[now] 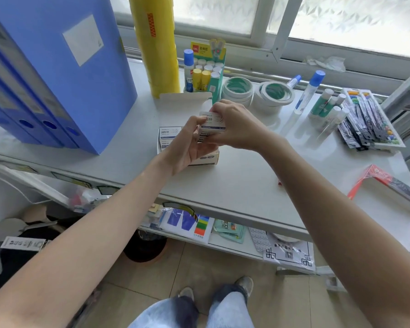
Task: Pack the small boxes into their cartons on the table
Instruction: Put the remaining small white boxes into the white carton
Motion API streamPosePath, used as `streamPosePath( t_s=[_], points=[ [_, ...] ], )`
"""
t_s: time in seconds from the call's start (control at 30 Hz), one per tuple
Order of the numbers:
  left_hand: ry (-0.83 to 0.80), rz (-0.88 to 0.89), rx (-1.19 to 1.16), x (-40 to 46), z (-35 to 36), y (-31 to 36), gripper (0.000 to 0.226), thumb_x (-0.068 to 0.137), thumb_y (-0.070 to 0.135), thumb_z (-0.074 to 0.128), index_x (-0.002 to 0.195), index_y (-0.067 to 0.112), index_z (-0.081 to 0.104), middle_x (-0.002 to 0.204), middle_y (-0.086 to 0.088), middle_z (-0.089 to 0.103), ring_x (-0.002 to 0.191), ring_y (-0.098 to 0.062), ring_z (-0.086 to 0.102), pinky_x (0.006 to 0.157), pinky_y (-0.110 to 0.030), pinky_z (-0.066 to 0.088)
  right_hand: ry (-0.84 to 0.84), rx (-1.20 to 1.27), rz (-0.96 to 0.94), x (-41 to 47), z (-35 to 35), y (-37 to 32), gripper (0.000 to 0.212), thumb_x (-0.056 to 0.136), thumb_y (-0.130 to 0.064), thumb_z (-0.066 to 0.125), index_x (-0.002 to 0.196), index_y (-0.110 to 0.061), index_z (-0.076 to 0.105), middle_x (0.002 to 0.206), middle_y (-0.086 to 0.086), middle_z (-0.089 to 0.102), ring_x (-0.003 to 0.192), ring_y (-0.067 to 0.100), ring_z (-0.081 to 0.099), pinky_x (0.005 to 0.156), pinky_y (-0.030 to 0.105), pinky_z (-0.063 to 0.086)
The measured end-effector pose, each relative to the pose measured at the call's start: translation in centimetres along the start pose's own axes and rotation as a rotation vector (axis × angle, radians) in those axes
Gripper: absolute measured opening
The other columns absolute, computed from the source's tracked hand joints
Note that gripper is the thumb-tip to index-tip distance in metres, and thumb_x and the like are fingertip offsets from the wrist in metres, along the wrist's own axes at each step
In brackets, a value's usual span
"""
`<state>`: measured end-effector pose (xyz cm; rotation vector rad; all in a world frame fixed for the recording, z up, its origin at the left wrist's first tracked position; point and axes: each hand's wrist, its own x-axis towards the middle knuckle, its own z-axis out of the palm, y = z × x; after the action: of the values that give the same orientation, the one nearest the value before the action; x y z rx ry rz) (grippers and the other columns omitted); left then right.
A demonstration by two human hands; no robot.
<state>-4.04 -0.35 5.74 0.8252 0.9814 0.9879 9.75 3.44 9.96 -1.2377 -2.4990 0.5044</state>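
Observation:
A stack of small white boxes with blue print (212, 124) is held above the table, gripped between both hands. My left hand (187, 147) holds its left and lower side, and my right hand (234, 125) wraps its top and right side. Directly below stands an open white carton (210, 159), its lid flap (185, 98) raised behind. More small boxes (168, 136) lie packed in the carton's left part. My hands hide the carton's middle.
Blue file boxes (57, 67) stand at the left, a yellow tape roll stack (154, 43) and a glue stick display (206, 69) behind the carton. White tape rolls (256, 93), glue tubes (327, 105) and pin packs (369, 119) lie to the right. A red-edged package (386, 185) sits near the right front.

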Motion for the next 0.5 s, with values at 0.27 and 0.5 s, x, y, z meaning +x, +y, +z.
streamPosePath(
  t_s=[0.27,0.5],
  points=[
    [0.303,0.199,0.420,-0.3,-2.9,1.8,0.047,0.089,0.049,0.028,0.121,0.026,0.053,0.128,0.006,0.057,0.120,-0.010,0.048,0.099,-0.033,0.038,0.063,0.038,0.026,1.6,1.7,-0.3,0.042,0.075,-0.025,0.073,0.107,-0.003,0.058,0.104,0.011,0.055,0.086,0.017,0.045,0.071,0.024,0.034],
    [0.425,0.092,0.760,-0.4,-6.8,0.2,0.061,0.078,0.002,0.063,0.131,0.010,0.034,0.117,0.002,0.046,0.108,-0.016,0.051,0.080,-0.021,0.042,-0.101,-0.041,0.108,3.3,5.4,0.2,0.040,0.076,-0.022,0.071,0.106,-0.001,0.058,0.106,0.015,0.055,0.090,0.023,0.048,0.075,0.030,0.041]
  ],
)
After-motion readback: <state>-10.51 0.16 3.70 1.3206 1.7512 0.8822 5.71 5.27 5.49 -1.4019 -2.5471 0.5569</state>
